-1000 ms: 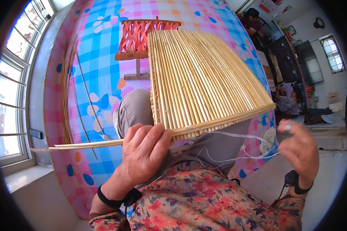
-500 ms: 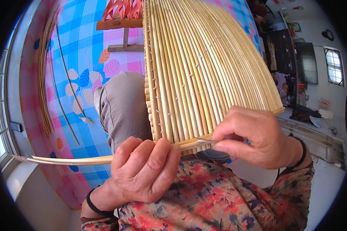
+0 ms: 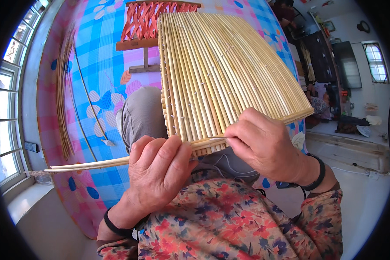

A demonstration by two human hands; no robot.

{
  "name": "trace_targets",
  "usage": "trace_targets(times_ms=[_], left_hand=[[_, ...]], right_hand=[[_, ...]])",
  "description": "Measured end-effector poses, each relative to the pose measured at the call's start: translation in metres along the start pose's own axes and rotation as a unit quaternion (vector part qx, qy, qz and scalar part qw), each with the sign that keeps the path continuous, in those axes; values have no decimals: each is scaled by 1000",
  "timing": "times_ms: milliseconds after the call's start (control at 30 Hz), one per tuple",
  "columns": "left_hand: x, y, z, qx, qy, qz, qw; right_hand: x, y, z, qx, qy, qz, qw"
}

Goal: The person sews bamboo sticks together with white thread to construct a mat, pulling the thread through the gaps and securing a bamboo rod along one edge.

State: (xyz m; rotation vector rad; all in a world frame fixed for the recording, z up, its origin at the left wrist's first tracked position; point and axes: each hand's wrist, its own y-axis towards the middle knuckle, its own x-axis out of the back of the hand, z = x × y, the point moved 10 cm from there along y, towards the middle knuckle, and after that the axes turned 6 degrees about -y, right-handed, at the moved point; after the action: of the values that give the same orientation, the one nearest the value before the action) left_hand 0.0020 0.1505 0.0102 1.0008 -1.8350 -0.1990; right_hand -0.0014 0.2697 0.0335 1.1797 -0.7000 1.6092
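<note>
A stiff mat of pale yellow reeds point(image 3: 208, 82) stitched together with white thread slopes away from me. Two long loose reed stalks point(image 3: 91, 164) lie along its near edge and stick out to the left. My left hand point(image 3: 160, 162) is closed round these stalks, pressing them to the mat's near left corner. At the same edge, further right, my right hand point(image 3: 264, 145) pinches with thumb and forefinger at a thin white thread point(image 3: 218, 138); its fingers partly hide it. A loose loop of white cord point(image 3: 234, 170) hangs below the edge.
Beyond the mat, a wooden stand with red woven strips point(image 3: 141, 26) rests on the checked blue and pink cloth point(image 3: 104, 56). A bundle of thin brown stalks point(image 3: 65, 108) lies at left, near the window point(image 3: 6, 125). My grey-trousered knee point(image 3: 143, 112) is beside the mat.
Both hands and the mat's near edge appear higher in view, and the right hand has shifted left toward the left hand. The thin grey needle-like piece seen at its fingertips no longer shows.
</note>
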Motion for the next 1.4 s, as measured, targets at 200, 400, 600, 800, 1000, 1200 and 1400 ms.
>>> trace_targets(times_ms=[200, 400, 600, 800, 1000, 1200, 1400], left_hand=[[-1, 5, 0, 27, 11, 5, 1000], [-7, 8, 2, 26, 9, 39, 999], [-9, 10, -2, 17, -11, 46, 999], [-4, 15, -6, -7, -44, 14, 999], [-7, 13, -3, 15, -60, 26, 998], [-8, 13, -5, -16, -75, 32, 997], [-6, 12, -7, -32, -64, 24, 997]], right_hand=[[-12, 7, -19, -130, 132, 66, 981], [-24, 14, -48, -234, 343, 85, 906], [-35, 24, -41, -236, 518, 79, 818], [-45, 32, -41, -240, 655, 3, 717], [-56, 46, -25, -221, 694, 67, 682], [-58, 65, -26, -207, 607, 67, 764], [-64, 69, -26, -226, 620, 74, 748]])
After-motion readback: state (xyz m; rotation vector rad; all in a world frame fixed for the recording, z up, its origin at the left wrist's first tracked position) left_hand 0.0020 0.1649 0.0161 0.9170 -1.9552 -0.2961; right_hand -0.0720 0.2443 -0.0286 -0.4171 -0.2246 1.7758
